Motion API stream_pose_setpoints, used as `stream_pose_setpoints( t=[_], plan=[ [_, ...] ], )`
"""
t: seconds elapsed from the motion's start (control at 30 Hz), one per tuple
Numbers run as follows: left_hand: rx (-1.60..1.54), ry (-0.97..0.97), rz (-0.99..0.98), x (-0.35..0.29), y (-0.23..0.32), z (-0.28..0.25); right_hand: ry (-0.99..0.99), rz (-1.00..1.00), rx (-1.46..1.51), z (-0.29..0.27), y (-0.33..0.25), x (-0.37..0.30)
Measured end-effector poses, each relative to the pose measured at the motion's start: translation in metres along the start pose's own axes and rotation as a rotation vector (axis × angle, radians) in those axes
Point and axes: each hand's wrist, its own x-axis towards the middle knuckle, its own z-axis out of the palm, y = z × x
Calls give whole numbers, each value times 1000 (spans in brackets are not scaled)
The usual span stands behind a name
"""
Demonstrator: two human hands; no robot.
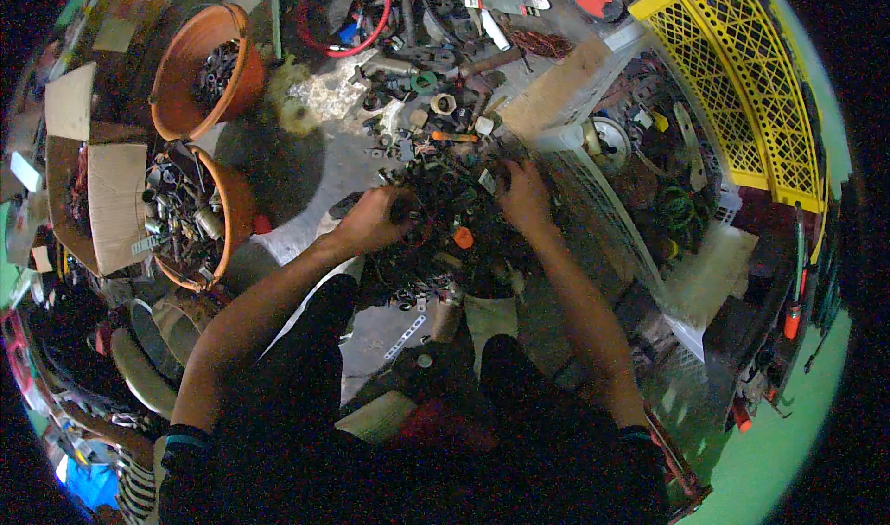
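A dark heap of small metal and plastic parts (445,196) lies on the floor between my knees, with an orange round piece (463,237) on it. At the heap's left side, my left hand (378,220) is closed, its fingers curled against a dark piece that I cannot make out. Across from it, my right hand (525,198) reaches down into the right side with bent fingers. Their tips are in shadow, closed around something dark. A small pale tag-like piece (488,182) sits just left of these fingers.
Two orange tubs (243,89) of metal parts and an open cardboard box (120,205) stand at the left. A white crate (612,200) full of scrap is at the right, below a yellow crate (732,70). Loose fittings and a red hose loop (387,10) lie farther off.
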Motion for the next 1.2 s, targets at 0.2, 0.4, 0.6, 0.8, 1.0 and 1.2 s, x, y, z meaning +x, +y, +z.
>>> stream_pose_setpoints(
  t=[0.2, 0.4, 0.6, 0.8, 1.0, 1.2],
  plan=[
    [-4, 58, -2, -4, 1, -2, -20, 6, 349, -16, 7, -12],
    [-172, 0, -214, -2, 17, -10, 80, 185, 434, -31, -4, -28],
    [-154, -85, -2, -5, 3, 1, 108, 153, 482, -44, -4, -39],
    [-149, -125, -58, 10, 13, -11, -375, 7, 366, -50, 7, -48],
    [377, 89, 38, 49, 3, -33, -52, -85, 232, -47, -22, -32],
    [413, 104, 215, 58, -51, -13, -145, -433, 39, -15, -51, 8]
  ],
)
